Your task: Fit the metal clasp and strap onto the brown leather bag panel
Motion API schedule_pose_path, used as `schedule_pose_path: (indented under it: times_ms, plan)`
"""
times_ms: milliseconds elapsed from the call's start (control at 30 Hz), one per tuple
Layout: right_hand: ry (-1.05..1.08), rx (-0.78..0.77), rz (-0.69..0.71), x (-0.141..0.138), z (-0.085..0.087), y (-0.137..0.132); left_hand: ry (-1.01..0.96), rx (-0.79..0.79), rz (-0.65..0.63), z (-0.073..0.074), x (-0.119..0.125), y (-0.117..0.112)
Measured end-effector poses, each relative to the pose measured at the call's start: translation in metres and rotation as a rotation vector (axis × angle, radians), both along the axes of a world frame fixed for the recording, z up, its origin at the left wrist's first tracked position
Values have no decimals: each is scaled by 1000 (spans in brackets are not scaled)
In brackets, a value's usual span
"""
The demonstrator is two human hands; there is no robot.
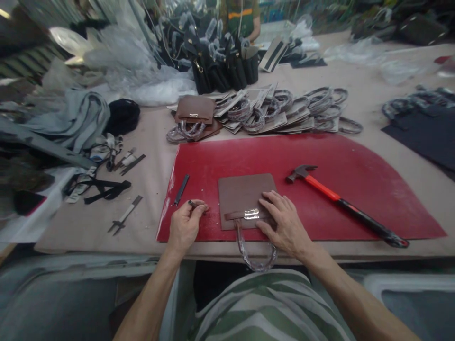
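Observation:
A brown leather bag panel lies flat on a red mat. It has a shiny metal plate near its lower edge, and a plastic-wrapped handle loops past the table's front edge. My right hand rests on the panel's right side with fingers spread. Left of the panel, my left hand is closed around a short dark metal punch, held between thumb and fingers. A claw hammer with a red and black handle lies right of the panel. A slim dark tool lies near the mat's left edge.
Behind the mat are a brown bag piece and a pile of panels with wrapped handles. Black bags stand farther back, near another person. Black straps and a metal tool lie left; dark panels lie right.

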State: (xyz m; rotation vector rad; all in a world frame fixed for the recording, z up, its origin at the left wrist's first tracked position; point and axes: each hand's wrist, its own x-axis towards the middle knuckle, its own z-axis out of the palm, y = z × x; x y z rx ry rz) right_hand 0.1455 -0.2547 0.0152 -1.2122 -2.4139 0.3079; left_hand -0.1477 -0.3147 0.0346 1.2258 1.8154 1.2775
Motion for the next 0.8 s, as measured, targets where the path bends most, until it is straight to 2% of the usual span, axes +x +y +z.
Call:
schedule_pose_path:
  times_ms: [233,433,600,800]
  plan:
    - [29,198,-3,9,-17,-2,-330,-10,160,-1,2,7]
    - [6,295,21,8,-20,2,-428,52,384,11,-25,12]
    - [-5,303,27,9,-20,3,-278,64,447,11,-61,14]
    - [-10,319,26,9,-23,4,171,-146,388,2,-87,24]
